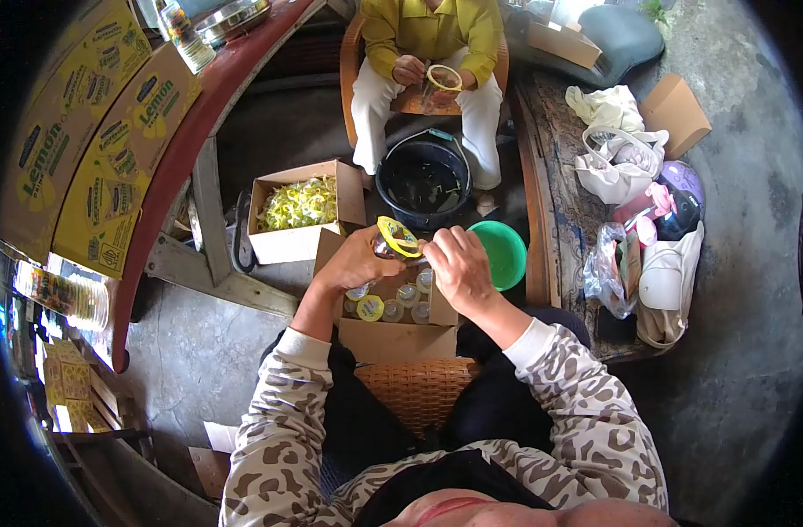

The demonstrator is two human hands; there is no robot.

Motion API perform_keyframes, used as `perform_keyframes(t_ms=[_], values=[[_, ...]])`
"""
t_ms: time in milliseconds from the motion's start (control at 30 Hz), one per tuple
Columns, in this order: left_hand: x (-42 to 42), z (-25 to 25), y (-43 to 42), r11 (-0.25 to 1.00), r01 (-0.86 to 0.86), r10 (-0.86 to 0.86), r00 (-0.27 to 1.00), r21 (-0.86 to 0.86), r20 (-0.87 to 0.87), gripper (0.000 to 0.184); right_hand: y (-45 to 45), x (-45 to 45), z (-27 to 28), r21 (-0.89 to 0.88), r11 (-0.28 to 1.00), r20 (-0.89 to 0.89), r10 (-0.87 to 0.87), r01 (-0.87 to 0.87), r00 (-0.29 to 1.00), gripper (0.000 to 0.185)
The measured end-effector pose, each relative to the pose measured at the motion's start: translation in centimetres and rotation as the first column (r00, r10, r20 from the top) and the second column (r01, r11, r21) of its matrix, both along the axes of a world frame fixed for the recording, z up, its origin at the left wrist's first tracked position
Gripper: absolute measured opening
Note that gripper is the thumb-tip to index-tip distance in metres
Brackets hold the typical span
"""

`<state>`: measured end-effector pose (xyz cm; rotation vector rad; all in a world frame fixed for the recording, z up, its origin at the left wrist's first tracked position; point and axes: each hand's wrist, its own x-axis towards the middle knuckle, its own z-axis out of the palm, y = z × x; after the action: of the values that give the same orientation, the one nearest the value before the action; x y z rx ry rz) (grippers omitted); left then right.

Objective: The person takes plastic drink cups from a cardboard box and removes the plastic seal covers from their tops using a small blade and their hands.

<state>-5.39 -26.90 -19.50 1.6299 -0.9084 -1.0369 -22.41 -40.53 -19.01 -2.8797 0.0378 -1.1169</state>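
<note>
My left hand (359, 259) is wrapped round a plastic cup (396, 237) with a yellow rim, tilted toward the right. At that rim's right edge, the fingers of my right hand (461, 270) are pinched together; what lies between them is too small to make out. Below both hands stands an open cardboard box (397, 338) with several clear plastic cups (407, 294) inside, one with a yellow printed lid (370, 307). My forearms hide part of this box.
A carton of yellow-green strips (298, 204) stands ahead left. A black bucket (423, 184) holds dark liquid, beside a green basin (500, 253). Opposite sits a person (428, 44) holding a yellow-rimmed cup (443, 79). Lemon cartons (112, 167) line the left table; bags (625, 162) lie on the right bench.
</note>
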Motion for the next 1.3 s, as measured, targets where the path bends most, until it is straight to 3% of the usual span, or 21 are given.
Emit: perform_keyframes(t_ms=[33, 100, 133, 167, 233, 267, 433, 500, 600, 667, 700, 767, 867, 900, 1000, 1067, 1133, 1267, 1300], values=[[0.0, 0.1, 0.1, 1.000, -0.004, 0.004, 1.000, -0.002, -0.006, 0.043, 0.1, 0.2, -0.3, -0.002, 1.000, -0.006, 0.004, -0.004, 1.000, 0.011], [0.3, 0.4, 0.3, 1.000, -0.001, 0.001, 1.000, -0.021, 0.019, 0.037, 0.1, 0.8, -0.8, 0.180, 0.984, 0.028, -0.011, 0.005, 1.000, 0.008], [0.5, 0.8, 0.4, 1.000, 0.007, -0.007, 0.999, -0.008, -0.054, 0.040, 0.4, 1.0, -0.5, 0.305, 0.951, 0.017, -0.052, 0.044, 0.999, 0.008], [0.4, 0.5, 0.4, 1.000, 0.002, -0.002, 0.998, -0.007, -0.056, 0.040, 0.4, 1.2, -0.6, 0.306, 0.951, 0.015, -0.047, 0.040, 0.999, 0.008], [-0.2, 1.2, -0.2, 0.981, -0.094, 0.118, 0.984, -0.170, 0.136, 0.046, 0.1, 1.3, -0.9, 0.618, 0.783, -0.012, -0.073, 0.065, 0.997, 0.010], [-0.4, 1.8, 0.1, 0.992, -0.101, 0.117, 0.961, -0.076, 0.250, 0.053, 0.1, 1.2, -1.0, 0.648, 0.758, -0.015, -0.089, 0.077, 0.996, 0.012], [-0.1, 1.2, -0.5, 0.995, -0.058, 0.083, 0.927, -0.078, 0.365, 0.055, -0.3, 0.4, -0.6, 0.586, 0.805, -0.009, -0.104, 0.090, 0.994, 0.012], [0.0, 0.7, -0.7, 0.994, -0.065, 0.097, 0.911, -0.092, 0.402, 0.055, -0.7, 0.3, 0.0, 0.409, 0.910, 0.009, -0.078, 0.068, 0.997, 0.010], [-0.2, 0.0, -1.0, 0.983, -0.104, 0.159, 0.892, -0.150, 0.423, 0.048, -1.3, 0.2, 0.1, 0.309, 0.951, 0.030, -0.044, 0.033, 0.999, 0.011], [-0.5, -0.3, -1.2, 0.912, -0.015, 0.113, 0.970, -0.409, 0.216, 0.041, -1.4, 0.3, 0.2, 0.234, 0.971, 0.035, -0.053, 0.044, 0.998, 0.012], [-0.6, -0.2, -1.1, 0.914, -0.009, 0.106, 0.970, -0.407, 0.217, 0.041, -1.5, 0.2, 0.2, 0.154, 0.987, 0.038, -0.057, 0.051, 0.998, 0.013], [-0.6, 0.3, -0.6, 0.986, -0.065, 0.067, 0.998, -0.152, 0.011, 0.036, -1.5, 0.2, 0.1, 0.153, 0.987, 0.048, -0.050, 0.042, 0.998, 0.017], [-1.1, -0.7, -0.6, 0.983, -0.059, 0.036, 0.990, -0.171, -0.136, 0.040, -1.3, 0.0, 0.4, 0.084, 0.995, -0.005, -0.054, 0.054, 0.999, 0.014], [-1.3, -0.8, -0.5, 0.987, -0.033, 0.002, 0.982, -0.159, -0.191, 0.042, -1.3, 0.1, 0.4, 0.084, 0.995, -0.003, -0.055, 0.055, 0.998, 0.014], [-1.1, -0.9, -0.2, 0.990, -0.027, 0.007, 0.990, -0.141, -0.140, 0.045, -1.3, 0.3, 0.1, 0.172, 0.985, 0.027, -0.034, 0.029, 0.999, 0.014], [-0.9, -0.8, -0.3, 0.987, -0.006, -0.010, 0.994, -0.158, -0.106, 0.047, -1.6, 0.6, -0.3, 0.391, 0.920, 0.016, -0.028, 0.020, 0.999, 0.017], [-1.3, -0.2, -0.6, 0.950, -0.016, 0.044, 0.996, -0.311, 0.082, 0.053, -1.7, 0.7, -0.6, 0.421, 0.907, 0.012, -0.024, 0.016, 1.000, 0.019], [-1.2, 0.4, -0.6, 0.939, -0.022, 0.033, 0.999, -0.344, 0.028, 0.057, -2.0, 0.4, -0.1, 0.439, 0.898, 0.012, -0.015, 0.009, 1.000, 0.019], [-1.1, 0.9, -0.4, 0.963, -0.026, 0.030, 0.999, -0.269, 0.012, 0.055, -2.0, 0.2, 0.0, 0.430, 0.903, 0.021, -0.013, 0.002, 1.000, 0.018]])
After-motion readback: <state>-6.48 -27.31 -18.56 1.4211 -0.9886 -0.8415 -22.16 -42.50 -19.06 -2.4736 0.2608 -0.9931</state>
